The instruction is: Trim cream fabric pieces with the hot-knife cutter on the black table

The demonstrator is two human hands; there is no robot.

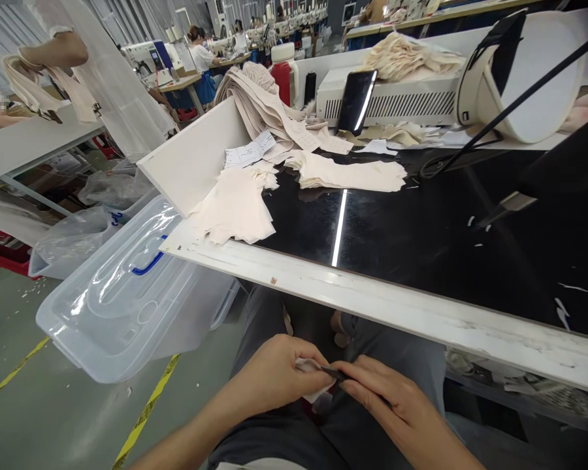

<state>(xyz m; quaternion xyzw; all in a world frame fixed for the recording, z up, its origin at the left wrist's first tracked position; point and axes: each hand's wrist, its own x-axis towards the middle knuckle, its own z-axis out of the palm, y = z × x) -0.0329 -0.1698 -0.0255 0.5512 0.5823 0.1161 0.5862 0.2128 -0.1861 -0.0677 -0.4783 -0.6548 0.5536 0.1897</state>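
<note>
From afar, my left hand [280,371] pinches pale cloth [315,386]; my right hand [394,391] grips a dark tool [335,373] at it. I judge this tool work needs steadiness next.

Left hand [288,371] and right hand [386,390], perhaps touching, pinch.

Matt held cloth [316,394] (tabletop [402,241] smooth, glossy)
</note>
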